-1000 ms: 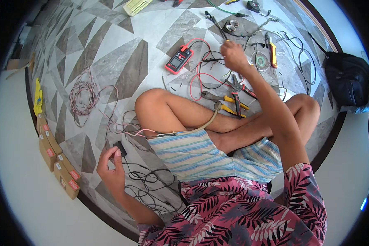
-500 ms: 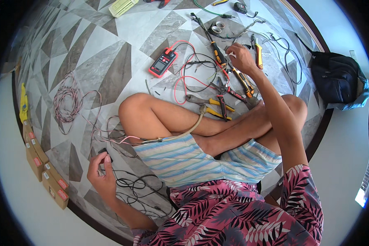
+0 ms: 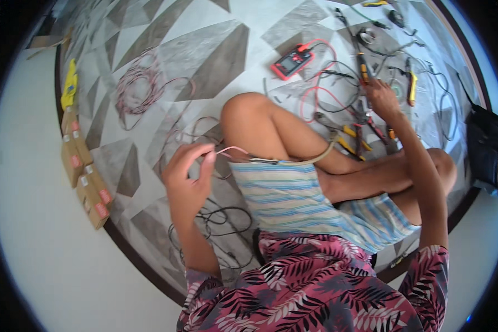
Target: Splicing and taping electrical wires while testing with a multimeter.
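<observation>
My left hand [image 3: 189, 174] is raised left of my bent knee, with thumb and forefinger pinched on the end of a thin pink wire [image 3: 233, 149]. That wire comes from a beige cable [image 3: 312, 160] lying across my shorts and thigh. My right hand [image 3: 384, 99] reaches over the tools on the floor, its fingertips at the lower end of a long tool with a yellow-and-black handle [image 3: 363, 67]. Blur hides whether these fingers close on the handle. Pliers with yellow handles [image 3: 349, 145] lie between that hand and my shin.
A red-and-black multimeter [image 3: 292, 62] with leads lies beyond my knee. Coiled pink-and-black wire [image 3: 138, 91] is at the left, black cable [image 3: 221, 218] by my hip. Cartons [image 3: 88, 188] line the left wall. A yellow-handled cutter [image 3: 412, 88] and a black bag [image 3: 484, 144] are right.
My left hand has risen toward my knee and now pinches the pink wire; the small black thing it held is out of it. My right hand has come to the long tool's handle. The view has turned.
</observation>
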Demonstrator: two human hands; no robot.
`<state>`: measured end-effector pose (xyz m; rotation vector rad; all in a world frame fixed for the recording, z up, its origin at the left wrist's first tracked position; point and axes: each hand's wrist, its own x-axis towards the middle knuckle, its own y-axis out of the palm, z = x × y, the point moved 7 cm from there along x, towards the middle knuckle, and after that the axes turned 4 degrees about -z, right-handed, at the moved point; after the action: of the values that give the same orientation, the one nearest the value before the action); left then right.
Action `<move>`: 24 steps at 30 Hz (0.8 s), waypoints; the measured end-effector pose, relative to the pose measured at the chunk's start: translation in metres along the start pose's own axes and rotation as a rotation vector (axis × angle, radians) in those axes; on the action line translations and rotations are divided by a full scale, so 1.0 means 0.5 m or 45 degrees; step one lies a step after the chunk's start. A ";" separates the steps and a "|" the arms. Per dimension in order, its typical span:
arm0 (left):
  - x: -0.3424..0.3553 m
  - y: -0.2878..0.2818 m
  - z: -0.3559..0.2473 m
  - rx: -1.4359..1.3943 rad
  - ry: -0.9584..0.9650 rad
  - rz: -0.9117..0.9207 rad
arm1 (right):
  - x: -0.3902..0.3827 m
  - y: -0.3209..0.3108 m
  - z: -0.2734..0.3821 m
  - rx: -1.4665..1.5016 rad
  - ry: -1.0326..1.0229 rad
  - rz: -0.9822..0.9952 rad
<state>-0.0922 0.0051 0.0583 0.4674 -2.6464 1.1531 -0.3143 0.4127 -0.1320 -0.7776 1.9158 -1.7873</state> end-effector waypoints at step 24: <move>-0.207 0.197 0.084 -0.799 -1.186 -0.070 | 0.046 -0.217 0.496 1.866 0.209 0.250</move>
<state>-0.0360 0.0584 -0.0690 1.1230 -3.4657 -0.0336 -0.1608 0.2051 -0.0470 0.1028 0.3065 -2.4239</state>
